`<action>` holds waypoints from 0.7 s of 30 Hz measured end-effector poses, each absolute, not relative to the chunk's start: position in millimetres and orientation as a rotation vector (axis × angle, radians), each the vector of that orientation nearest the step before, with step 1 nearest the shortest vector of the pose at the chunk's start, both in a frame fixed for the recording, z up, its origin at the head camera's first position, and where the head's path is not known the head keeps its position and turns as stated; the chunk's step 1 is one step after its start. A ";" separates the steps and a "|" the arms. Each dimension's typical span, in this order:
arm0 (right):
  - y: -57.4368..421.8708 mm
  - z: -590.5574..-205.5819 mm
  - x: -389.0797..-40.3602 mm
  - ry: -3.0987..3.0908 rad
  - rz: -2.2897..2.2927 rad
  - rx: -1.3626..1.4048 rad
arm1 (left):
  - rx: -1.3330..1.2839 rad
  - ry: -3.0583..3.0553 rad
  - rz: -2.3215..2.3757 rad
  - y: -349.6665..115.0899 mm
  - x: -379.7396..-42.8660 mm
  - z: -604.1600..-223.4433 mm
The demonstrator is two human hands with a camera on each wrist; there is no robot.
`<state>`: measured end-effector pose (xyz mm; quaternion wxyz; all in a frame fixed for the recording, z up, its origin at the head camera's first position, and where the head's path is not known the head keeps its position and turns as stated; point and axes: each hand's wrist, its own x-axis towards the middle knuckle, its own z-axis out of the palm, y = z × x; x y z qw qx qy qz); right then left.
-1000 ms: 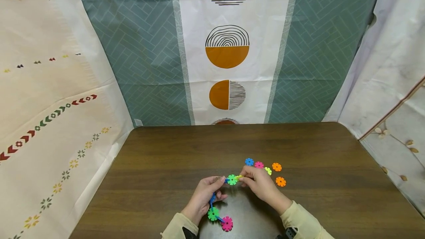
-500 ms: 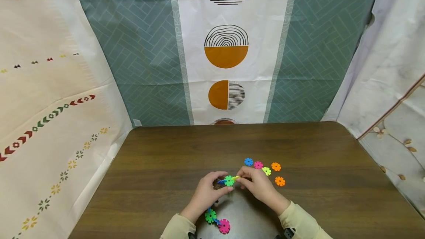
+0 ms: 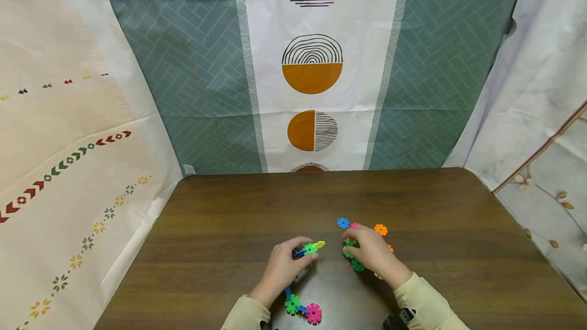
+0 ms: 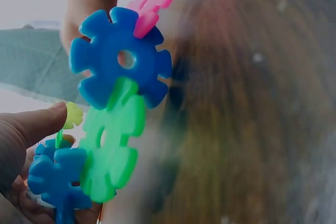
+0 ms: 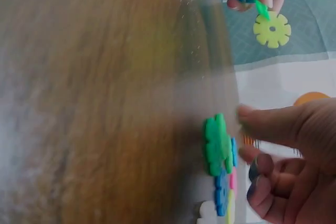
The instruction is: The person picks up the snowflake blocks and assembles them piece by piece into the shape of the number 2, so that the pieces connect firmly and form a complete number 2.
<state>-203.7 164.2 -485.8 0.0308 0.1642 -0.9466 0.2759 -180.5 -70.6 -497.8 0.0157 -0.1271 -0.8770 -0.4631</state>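
My left hand (image 3: 284, 265) pinches a chain of slotted plastic flower discs near its upper end. Beyond its fingertips show a green disc (image 3: 309, 249) and, at the tip, a yellow disc (image 5: 272, 30). The chain's other end hangs below that hand, with a blue disc (image 4: 97, 77), a green disc (image 4: 105, 150) and a pink disc (image 3: 314, 313) slotted together. My right hand (image 3: 373, 251) is over the loose pieces, thumb and fingers apart beside several green discs (image 5: 215, 145); a gap shows between them in the right wrist view.
Around the right hand on the brown table (image 3: 220, 218) lie a blue disc (image 3: 343, 223), a pink disc (image 3: 354, 225) and an orange disc (image 3: 380, 229). A second orange disc is partly hidden by that hand. Patterned cloths hang behind the table and at both sides.
My right hand has let go of the yellow disc and moved right to the loose pieces. The left hand keeps hold of the chain, now with the yellow disc at its free tip.
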 end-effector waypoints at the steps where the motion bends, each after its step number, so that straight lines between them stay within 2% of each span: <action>1: 165.6 -486.7 -203.2 -2.946 0.797 0.496 | -0.388 -2.732 -1.436 -71.0 -180.5 -497.8; 12: 169.5 -492.3 -201.6 -2.966 0.773 0.469 | -0.384 -2.756 -1.458 -73.0 -178.8 -496.3; 21: 164.9 -487.8 -200.4 -2.848 1.319 0.514 | -0.468 -2.721 -1.558 -71.9 -177.1 -495.9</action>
